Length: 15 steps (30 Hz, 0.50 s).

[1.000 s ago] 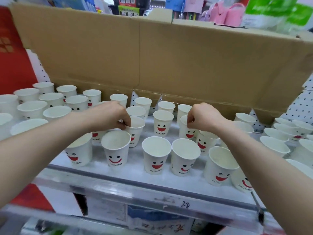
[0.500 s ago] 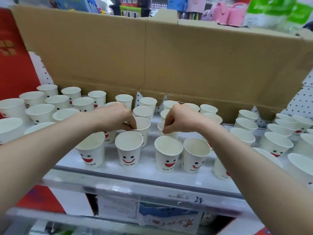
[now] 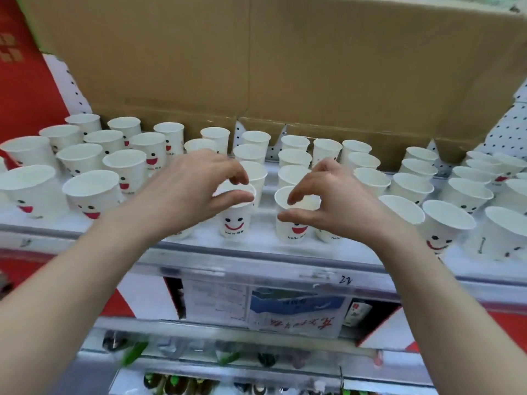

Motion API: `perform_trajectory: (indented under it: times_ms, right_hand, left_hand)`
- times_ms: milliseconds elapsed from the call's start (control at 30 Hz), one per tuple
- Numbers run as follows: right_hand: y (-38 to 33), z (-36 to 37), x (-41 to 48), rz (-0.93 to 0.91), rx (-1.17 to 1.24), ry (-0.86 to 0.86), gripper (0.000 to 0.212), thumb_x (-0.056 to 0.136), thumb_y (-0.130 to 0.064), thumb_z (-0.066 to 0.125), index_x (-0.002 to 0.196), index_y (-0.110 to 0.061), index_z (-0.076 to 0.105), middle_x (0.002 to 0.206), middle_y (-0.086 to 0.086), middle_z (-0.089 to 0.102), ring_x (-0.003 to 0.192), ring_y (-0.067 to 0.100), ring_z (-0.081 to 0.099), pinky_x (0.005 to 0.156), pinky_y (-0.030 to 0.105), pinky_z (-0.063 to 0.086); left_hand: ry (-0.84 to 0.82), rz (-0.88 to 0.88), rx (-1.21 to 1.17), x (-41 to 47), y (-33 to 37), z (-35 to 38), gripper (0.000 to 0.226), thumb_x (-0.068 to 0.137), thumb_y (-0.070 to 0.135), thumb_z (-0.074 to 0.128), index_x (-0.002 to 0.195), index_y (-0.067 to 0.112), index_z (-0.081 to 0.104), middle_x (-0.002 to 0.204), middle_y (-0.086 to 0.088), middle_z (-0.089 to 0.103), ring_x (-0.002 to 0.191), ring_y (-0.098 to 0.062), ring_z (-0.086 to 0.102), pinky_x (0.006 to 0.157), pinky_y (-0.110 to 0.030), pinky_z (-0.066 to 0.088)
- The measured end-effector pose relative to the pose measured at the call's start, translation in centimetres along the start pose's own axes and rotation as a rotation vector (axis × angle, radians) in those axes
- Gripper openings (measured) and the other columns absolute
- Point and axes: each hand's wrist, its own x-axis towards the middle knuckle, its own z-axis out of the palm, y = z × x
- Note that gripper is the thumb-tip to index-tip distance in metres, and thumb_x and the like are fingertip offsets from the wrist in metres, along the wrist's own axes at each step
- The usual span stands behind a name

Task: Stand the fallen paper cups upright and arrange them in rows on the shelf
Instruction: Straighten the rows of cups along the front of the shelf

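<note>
Many white paper cups with red smiley faces stand upright in rough rows on the white shelf (image 3: pixel 256 243). My left hand (image 3: pixel 199 192) curls over a front-row cup (image 3: pixel 234 220), thumb across its near rim and fingers at its far rim. My right hand (image 3: pixel 328 201) curls over the neighbouring front-row cup (image 3: pixel 295 230), thumb on its front wall and forefinger over its opening. Some cups (image 3: pixel 445 226) at the right lean outward in the wide-angle view. No cup lies on its side in sight.
A large cardboard panel (image 3: pixel 256 67) stands behind the cups, against a white pegboard (image 3: pixel 507 132). A red panel (image 3: pixel 22 89) flanks the left. The shelf's clear front rail (image 3: pixel 285 269) carries price labels, with bottles on the shelf below.
Both hands have left the second-row cups and come forward to the front row. Their fingers have spread from tight pinches into wide curls. The view has tilted down and moved closer.
</note>
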Motion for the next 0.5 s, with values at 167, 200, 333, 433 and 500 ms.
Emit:
perform_trajectory:
  times_ms: [167,200,333,433,500]
  right_hand:
    - [-0.1,1.0,-1.1,-0.008,-0.141,0.018,0.027,0.079,-0.046,0.07,0.098,-0.027,0.073,0.092,-0.004,0.066,0.105,0.016,0.043,0.088,0.034,0.035]
    - [0.0,1.2,-1.1,-0.011,-0.152,0.023,0.022,0.082,-0.043,0.069,0.096,-0.027,0.074,0.09,-0.002,0.065,0.105,0.016,0.043,0.086,0.033,0.033]
    - [0.4,1.3,-1.1,0.007,-0.174,-0.003,0.014,0.085,-0.038,0.066,0.091,-0.027,0.073,0.088,0.0,0.064,0.104,0.018,0.045,0.078,0.029,0.024]
    - [0.8,0.9,-1.6,0.015,-0.135,-0.019,0.014,0.084,-0.039,0.068,0.091,-0.029,0.074,0.089,-0.001,0.064,0.102,0.019,0.046,0.08,0.03,0.029]
    - [1.0,0.6,-1.9,0.023,-0.116,-0.026,0.014,0.083,-0.039,0.07,0.091,-0.029,0.075,0.088,-0.002,0.063,0.101,0.019,0.046,0.084,0.032,0.034]
  left_hand:
    - [-0.011,-0.005,0.085,-1.1,0.6,2.2,0.038,0.084,0.055,0.057,0.106,0.026,0.067,0.1,0.007,0.068,0.101,-0.015,0.055,0.075,-0.032,0.047]
    - [-0.012,-0.015,0.074,-1.1,0.6,2.6,0.031,0.086,0.05,0.06,0.104,0.027,0.068,0.097,0.005,0.067,0.099,-0.015,0.055,0.073,-0.031,0.046]
    - [-0.026,-0.064,-0.003,-1.1,0.6,3.1,0.016,0.088,0.038,0.06,0.097,0.03,0.071,0.083,0.001,0.063,0.087,-0.018,0.056,0.068,-0.036,0.047]
    - [-0.018,-0.054,-0.014,-1.3,0.7,3.2,0.016,0.087,0.038,0.06,0.096,0.031,0.071,0.081,0.002,0.064,0.082,-0.018,0.057,0.068,-0.037,0.048]
    - [-0.018,-0.05,-0.025,-1.4,0.7,3.2,0.017,0.087,0.038,0.06,0.096,0.031,0.072,0.084,0.003,0.067,0.084,-0.018,0.06,0.073,-0.04,0.051]
